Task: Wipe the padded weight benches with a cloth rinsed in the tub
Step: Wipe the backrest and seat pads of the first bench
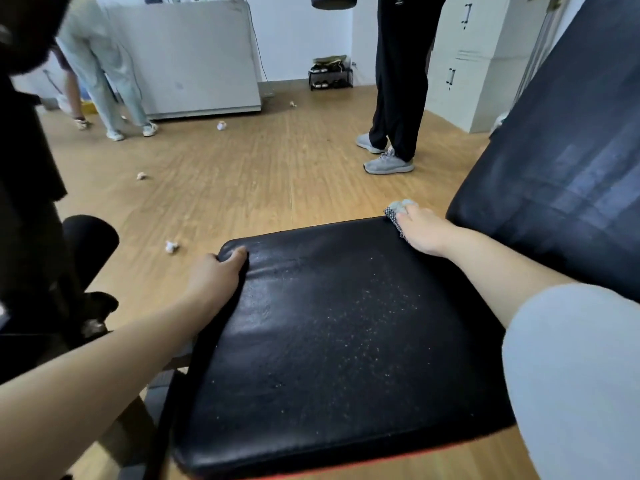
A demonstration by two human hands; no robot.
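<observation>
A black padded bench seat (329,341) fills the lower middle of the head view, its surface speckled with pale dust. My left hand (216,275) grips the seat's far left corner, thumb on top and fingers wrapped over the side edge. My right hand (420,226) holds a grey, dotted cloth (398,207) at the seat's far right corner; the cloth pokes out from under my fingers. A second black pad, the tilted backrest (561,168), rises on the right. No tub is in view.
A person in dark trousers and grey shoes (389,162) stands on the wood floor just beyond the bench. Another person (104,81) stands at far left by a white cabinet (194,60). Crumpled paper bits (171,246) lie on the floor. Black equipment (31,202) stands at left.
</observation>
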